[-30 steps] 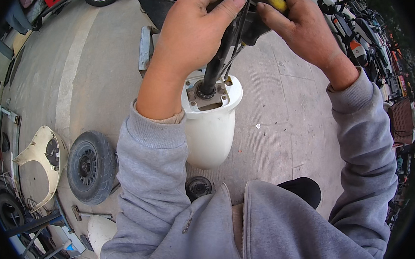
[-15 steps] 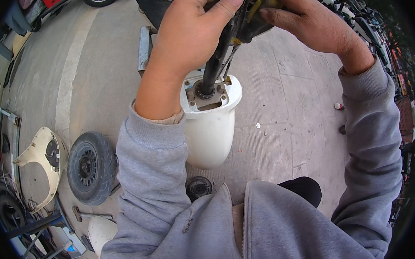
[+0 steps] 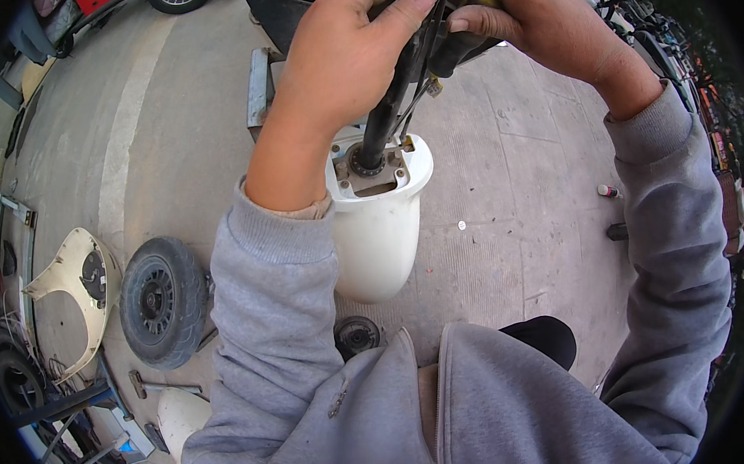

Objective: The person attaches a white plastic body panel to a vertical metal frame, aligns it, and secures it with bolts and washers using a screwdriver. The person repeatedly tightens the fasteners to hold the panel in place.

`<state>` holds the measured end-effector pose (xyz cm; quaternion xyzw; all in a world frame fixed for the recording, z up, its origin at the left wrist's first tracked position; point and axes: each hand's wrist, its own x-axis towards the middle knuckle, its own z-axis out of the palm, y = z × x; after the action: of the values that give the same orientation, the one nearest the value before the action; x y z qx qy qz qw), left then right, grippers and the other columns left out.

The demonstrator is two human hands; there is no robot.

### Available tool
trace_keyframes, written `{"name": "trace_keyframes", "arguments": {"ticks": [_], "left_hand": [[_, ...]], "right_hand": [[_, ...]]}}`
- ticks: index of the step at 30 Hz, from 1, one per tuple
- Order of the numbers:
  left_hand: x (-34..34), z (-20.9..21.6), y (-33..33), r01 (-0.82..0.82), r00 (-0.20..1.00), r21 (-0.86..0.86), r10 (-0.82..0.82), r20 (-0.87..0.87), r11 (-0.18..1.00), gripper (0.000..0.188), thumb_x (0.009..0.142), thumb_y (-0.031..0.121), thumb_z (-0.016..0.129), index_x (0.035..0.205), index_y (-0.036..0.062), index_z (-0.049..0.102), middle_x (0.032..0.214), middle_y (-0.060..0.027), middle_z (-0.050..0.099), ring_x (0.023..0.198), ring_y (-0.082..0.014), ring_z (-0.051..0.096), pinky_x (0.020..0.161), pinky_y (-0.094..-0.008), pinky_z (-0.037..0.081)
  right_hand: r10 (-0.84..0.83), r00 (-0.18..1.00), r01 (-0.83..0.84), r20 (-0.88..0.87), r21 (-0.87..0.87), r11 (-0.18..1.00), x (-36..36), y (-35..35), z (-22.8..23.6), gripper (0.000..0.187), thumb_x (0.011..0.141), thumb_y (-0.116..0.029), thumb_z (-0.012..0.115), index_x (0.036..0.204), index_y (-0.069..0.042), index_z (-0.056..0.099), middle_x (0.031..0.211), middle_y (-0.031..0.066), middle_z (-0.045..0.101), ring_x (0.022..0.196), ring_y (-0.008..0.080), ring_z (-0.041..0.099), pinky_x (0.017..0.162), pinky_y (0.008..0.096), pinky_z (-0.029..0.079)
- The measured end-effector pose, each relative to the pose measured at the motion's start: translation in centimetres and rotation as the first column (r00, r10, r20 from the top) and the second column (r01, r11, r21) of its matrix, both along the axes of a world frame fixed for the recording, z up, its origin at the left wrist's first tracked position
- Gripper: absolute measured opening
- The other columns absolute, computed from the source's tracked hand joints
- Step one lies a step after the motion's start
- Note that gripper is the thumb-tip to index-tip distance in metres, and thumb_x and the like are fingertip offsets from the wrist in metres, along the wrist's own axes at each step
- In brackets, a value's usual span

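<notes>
A white scooter front panel (image 3: 377,223) stands below me with a black steering column (image 3: 385,115) rising out of its top. My left hand (image 3: 338,58) is wrapped around the upper part of that column, with thin black cables running past its fingers. My right hand (image 3: 538,18) is closed on a yellow-handled tool (image 3: 483,0) and a black part at the top of the column. The top of the column is cut off by the picture's edge.
On the concrete ground at the left lie a loose black wheel (image 3: 163,300) and a cream body panel (image 3: 70,292). A metal rack (image 3: 75,425) stands at the lower left. A small black round part (image 3: 358,335) lies near my feet. Parked bikes (image 3: 678,38) line the right.
My right hand has moved left and closer to my left hand at the top of the column. The yellow handle is now mostly hidden by its fingers.
</notes>
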<state>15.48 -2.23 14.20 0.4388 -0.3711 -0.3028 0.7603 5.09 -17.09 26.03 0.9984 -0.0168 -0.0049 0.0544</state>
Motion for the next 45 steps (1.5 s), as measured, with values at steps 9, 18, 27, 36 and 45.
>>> {"name": "trace_keyframes", "arguments": {"ticks": [9, 18, 27, 36, 45], "left_hand": [[0.2, -0.2, -0.2, -0.035, 0.999, 0.004, 0.035, 0.040, 0.999, 0.033, 0.106, 0.014, 0.057, 0.132, -0.0052, 0.060, 0.093, -0.0057, 0.070, 0.075, -0.0125, 0.068, 0.068, -0.0263, 0.056], [0.0, -0.1, -0.2, -0.035, 0.999, 0.022, 0.035, -0.007, 0.999, 0.032, 0.106, 0.014, 0.057, 0.132, -0.0051, 0.061, 0.092, -0.0054, 0.070, 0.077, -0.0115, 0.067, 0.068, -0.0251, 0.055], [0.0, 0.1, 0.3, -0.053, 0.996, 0.015, 0.051, 0.076, 0.999, 0.032, 0.106, 0.013, 0.057, 0.132, -0.0047, 0.061, 0.090, -0.0052, 0.070, 0.075, -0.0112, 0.066, 0.067, -0.0260, 0.054], [0.1, -0.2, -0.2, 0.034, 0.999, -0.035, -0.035, -0.028, 0.999, 0.030, 0.107, 0.012, 0.055, 0.130, -0.0057, 0.060, 0.092, -0.0082, 0.071, 0.077, -0.0140, 0.068, 0.069, -0.0277, 0.056], [0.1, -0.1, -0.2, 0.001, 1.000, -0.034, 0.000, 0.014, 0.999, 0.030, 0.107, 0.013, 0.056, 0.130, -0.0057, 0.061, 0.092, -0.0057, 0.070, 0.076, -0.0111, 0.066, 0.069, -0.0256, 0.055]], "right_hand": [[0.194, 0.981, -0.195, 0.029, 0.271, 0.943, 0.5, -0.9, -0.4, 0.046, 0.097, -0.025, 0.072, 0.131, -0.002, 0.051, 0.092, 0.0174, 0.072, 0.087, 0.0340, 0.071, 0.080, 0.0403, 0.055], [0.271, 0.953, -0.296, 0.133, 0.223, 0.929, -0.3, 1.3, 0.1, 0.049, 0.093, -0.033, 0.076, 0.127, -0.002, 0.056, 0.090, 0.0200, 0.071, 0.087, 0.0394, 0.069, 0.079, 0.0425, 0.054], [0.218, 0.960, -0.278, 0.178, 0.479, 0.833, 0.6, -0.9, -1.5, 0.037, 0.095, -0.025, 0.074, 0.120, -0.001, 0.061, 0.095, 0.0164, 0.072, 0.087, 0.0367, 0.071, 0.083, 0.0434, 0.055], [0.245, 0.967, -0.247, 0.075, 0.525, 0.814, 0.3, -1.1, -0.7, 0.037, 0.098, -0.024, 0.069, 0.125, -0.001, 0.058, 0.094, 0.0140, 0.072, 0.089, 0.0304, 0.073, 0.082, 0.0395, 0.056], [0.114, 0.993, -0.095, 0.002, 0.570, 0.816, -0.1, -1.3, -0.5, 0.040, 0.100, -0.023, 0.068, 0.133, -0.002, 0.058, 0.097, 0.0158, 0.074, 0.088, 0.0287, 0.073, 0.083, 0.0373, 0.056]]}}
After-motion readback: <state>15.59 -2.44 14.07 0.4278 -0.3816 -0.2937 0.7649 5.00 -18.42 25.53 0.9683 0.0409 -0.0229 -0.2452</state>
